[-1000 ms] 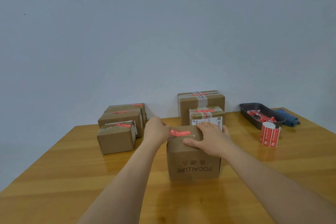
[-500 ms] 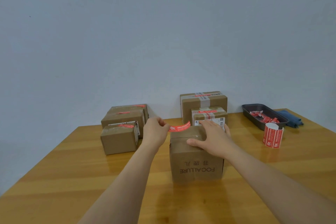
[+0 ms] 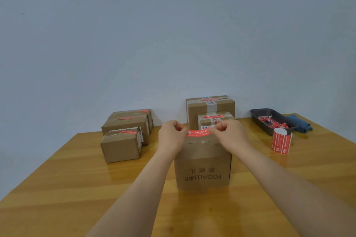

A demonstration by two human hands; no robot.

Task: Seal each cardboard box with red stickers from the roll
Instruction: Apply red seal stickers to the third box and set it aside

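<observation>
Above the near box [image 3: 202, 167], at table centre, the left hand [image 3: 171, 136] and right hand [image 3: 230, 134] each pinch an end of one red sticker [image 3: 198, 132], its length running nine to three o'clock. The box's top seam lies just below, at six o'clock. The roll [image 3: 281, 143] stands at three o'clock.

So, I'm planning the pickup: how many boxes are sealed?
Done: five boxes at the back carry red stickers. In hand: both hands hold a sticker over the front box, not yet stuck. Left: pressing it down.
</observation>
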